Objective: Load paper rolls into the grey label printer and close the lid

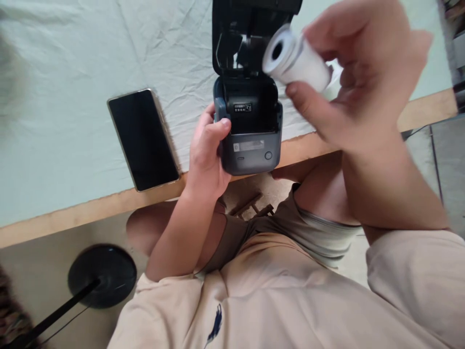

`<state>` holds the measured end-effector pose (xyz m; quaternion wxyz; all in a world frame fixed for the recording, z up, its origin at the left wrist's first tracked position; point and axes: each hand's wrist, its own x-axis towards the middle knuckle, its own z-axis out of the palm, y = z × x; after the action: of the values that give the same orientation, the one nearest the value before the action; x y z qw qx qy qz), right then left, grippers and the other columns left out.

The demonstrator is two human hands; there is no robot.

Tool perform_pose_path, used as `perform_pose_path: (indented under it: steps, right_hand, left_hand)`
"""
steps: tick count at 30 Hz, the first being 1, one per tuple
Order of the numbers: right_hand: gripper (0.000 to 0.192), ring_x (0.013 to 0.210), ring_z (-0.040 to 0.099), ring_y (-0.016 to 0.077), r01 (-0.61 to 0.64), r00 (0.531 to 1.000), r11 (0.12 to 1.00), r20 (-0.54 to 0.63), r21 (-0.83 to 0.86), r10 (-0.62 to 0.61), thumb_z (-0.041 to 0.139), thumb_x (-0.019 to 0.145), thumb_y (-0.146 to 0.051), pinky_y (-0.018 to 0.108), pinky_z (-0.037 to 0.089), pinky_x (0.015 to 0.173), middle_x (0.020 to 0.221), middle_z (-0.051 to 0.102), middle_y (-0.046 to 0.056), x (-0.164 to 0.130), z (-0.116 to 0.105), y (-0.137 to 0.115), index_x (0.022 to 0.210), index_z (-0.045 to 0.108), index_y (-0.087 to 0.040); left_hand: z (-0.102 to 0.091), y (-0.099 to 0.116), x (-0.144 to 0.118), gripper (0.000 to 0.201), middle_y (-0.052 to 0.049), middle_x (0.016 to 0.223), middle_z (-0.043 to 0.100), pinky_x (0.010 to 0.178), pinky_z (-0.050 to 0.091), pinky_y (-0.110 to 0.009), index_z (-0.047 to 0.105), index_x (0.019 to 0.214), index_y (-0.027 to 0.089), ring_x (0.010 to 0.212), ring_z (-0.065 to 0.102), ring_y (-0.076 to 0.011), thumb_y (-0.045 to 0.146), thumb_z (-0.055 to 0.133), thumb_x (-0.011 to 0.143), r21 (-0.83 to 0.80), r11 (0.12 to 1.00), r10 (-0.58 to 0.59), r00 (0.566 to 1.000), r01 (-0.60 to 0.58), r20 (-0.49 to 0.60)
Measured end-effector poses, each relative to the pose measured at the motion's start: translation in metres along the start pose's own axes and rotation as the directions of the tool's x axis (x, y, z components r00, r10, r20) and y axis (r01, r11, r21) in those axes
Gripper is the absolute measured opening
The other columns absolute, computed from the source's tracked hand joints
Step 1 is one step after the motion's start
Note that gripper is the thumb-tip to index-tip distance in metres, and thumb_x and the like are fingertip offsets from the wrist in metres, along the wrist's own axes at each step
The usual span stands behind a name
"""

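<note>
A small dark grey label printer (250, 145) stands at the table's near edge with its lid (250, 29) swung up and its paper bay open. My left hand (205, 152) grips the printer's left side, thumb on its upper corner. My right hand (359, 72) holds a white paper roll (296, 60) between thumb and fingers, just above and to the right of the open bay, the roll's hollow core facing me.
A black smartphone (143, 138) lies screen-up on the pale cloth (72, 63) left of the printer. The wooden table edge (90, 206) runs across the view. On the floor at lower left stands a round black stand base (101, 274) with a pole.
</note>
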<state>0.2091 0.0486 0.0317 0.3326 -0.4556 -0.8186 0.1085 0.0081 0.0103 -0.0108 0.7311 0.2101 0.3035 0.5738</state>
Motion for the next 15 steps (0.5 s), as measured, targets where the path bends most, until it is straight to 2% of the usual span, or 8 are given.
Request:
perform_pose_path:
  steps: [2,3,6,9,12,15]
  right_hand:
    - [0.031,0.102,0.07,0.0193,0.15,0.989,0.988,0.006,-0.037,-0.15,0.055,0.098,-0.043,0.033,0.052,0.089,0.118,0.071,0.003,0.001,0.003,-0.012,0.121,0.063,-0.024]
    - [0.026,0.102,0.071,0.0199,0.181,0.983,0.982,0.043,-0.059,-0.178,0.053,0.1,-0.041,0.034,0.052,0.089,0.118,0.073,0.002,0.001,0.005,-0.016,0.119,0.062,-0.026]
    - [0.017,0.102,0.074,0.0205,0.148,0.979,0.984,0.155,-0.104,-0.131,0.049,0.102,-0.04,0.038,0.053,0.096,0.115,0.076,-0.003,0.002,0.011,-0.022,0.111,0.059,-0.031]
    - [0.011,0.1,0.074,0.0199,0.12,0.988,0.99,0.104,-0.07,-0.112,0.053,0.1,-0.04,0.038,0.054,0.095,0.112,0.075,-0.004,0.001,0.014,-0.022,0.102,0.055,-0.03]
    - [0.011,0.111,0.072,0.0185,0.05,0.994,0.999,0.099,-0.006,-0.049,0.051,0.101,-0.04,0.035,0.054,0.092,0.118,0.074,-0.003,-0.001,0.016,-0.02,0.098,0.052,-0.029]
    - [0.018,0.119,0.067,0.0249,0.021,0.993,0.997,0.115,-0.079,-0.011,0.055,0.098,-0.045,0.044,0.049,0.101,0.115,0.073,0.002,0.0,0.019,-0.018,0.095,0.056,-0.026]
  left_hand:
    - [-0.001,-0.001,0.0,0.017,-0.002,0.092,0.069,0.092,0.06,-0.033,0.065,0.103,0.026,0.115,0.069,-0.0243,0.025,0.065,0.086,0.033,0.999,-0.009,1.0,0.009,-0.014]
    - [0.0,-0.002,0.0,0.019,-0.002,0.092,0.069,0.093,0.06,-0.033,0.065,0.104,0.027,0.117,0.068,-0.0249,0.025,0.066,0.085,0.051,0.999,-0.011,1.0,0.012,-0.022]
    - [0.002,-0.002,-0.001,0.023,-0.001,0.096,0.069,0.096,0.059,-0.035,0.063,0.106,0.027,0.122,0.067,-0.026,0.026,0.067,0.084,0.083,0.997,-0.005,0.999,0.009,-0.053]
    - [0.004,-0.002,-0.003,0.027,-0.002,0.102,0.069,0.101,0.058,-0.037,0.064,0.109,0.027,0.127,0.065,-0.0277,0.025,0.069,0.083,0.082,0.997,0.02,0.998,-0.015,-0.063]
    - [0.004,-0.002,-0.004,0.028,-0.003,0.107,0.07,0.105,0.056,-0.039,0.064,0.111,0.027,0.131,0.062,-0.0291,0.025,0.07,0.084,0.085,0.996,0.014,0.998,-0.009,-0.064]
    - [0.004,-0.002,-0.005,0.03,-0.003,0.109,0.068,0.11,0.054,-0.041,0.062,0.114,0.026,0.134,0.06,-0.0286,0.025,0.068,0.084,0.118,0.993,0.012,0.998,-0.004,-0.068]
